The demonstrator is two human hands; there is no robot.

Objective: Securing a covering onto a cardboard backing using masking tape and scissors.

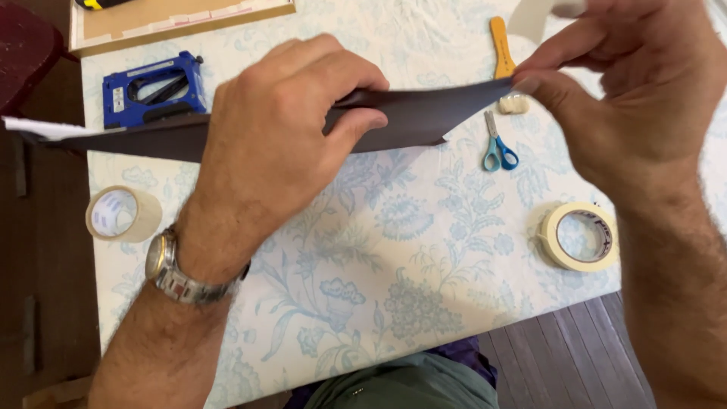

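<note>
**Dark sheet held up between two hands**

A dark brown sheet (409,113) is held above the floral-clothed table (424,257) — gripped mid-length by the left hand (280,144), fingers curled over its upper edge, and pinched at its right corner by the right hand (636,98). A pale strip (530,17) rises from that corner, seemingly partly peeled; how much remains attached cannot be told.

Below the sheet lie small blue-handled scissors (497,148), an orange-handled tool (500,49) and a blue staple gun (155,87). Two tape rolls are set apart — one at the left (121,214), one at the right (579,236). A framed board (182,19) sits at the far edge. Nothing is in the sheet's way.
</note>
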